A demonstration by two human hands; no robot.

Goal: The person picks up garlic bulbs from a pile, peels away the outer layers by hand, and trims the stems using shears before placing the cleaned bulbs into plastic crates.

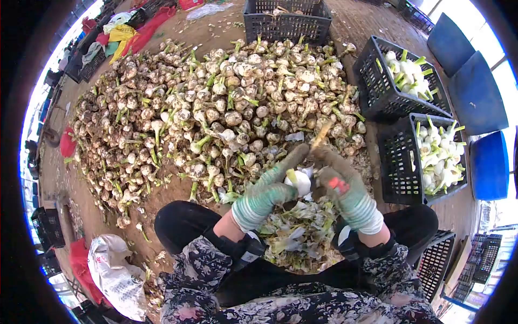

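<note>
A white garlic bulb with a short green stem stub sits between my two gloved hands. My left hand, in a green and white work glove dirty at the fingers, is closed around the bulb from the left. My right hand is curled close on the bulb's other side, a red patch showing at its knuckles. A blurred tan strip sticks up by the right fingertips; I cannot tell what it is. Below the hands, between my knees, lies a pile of stripped garlic skins.
Unpeeled garlic bulbs spread in a large heap ahead. Black crates of cleaned garlic stand at right, one farther and one nearer, beside blue containers. Another black crate stands behind the heap. A white sack lies at left.
</note>
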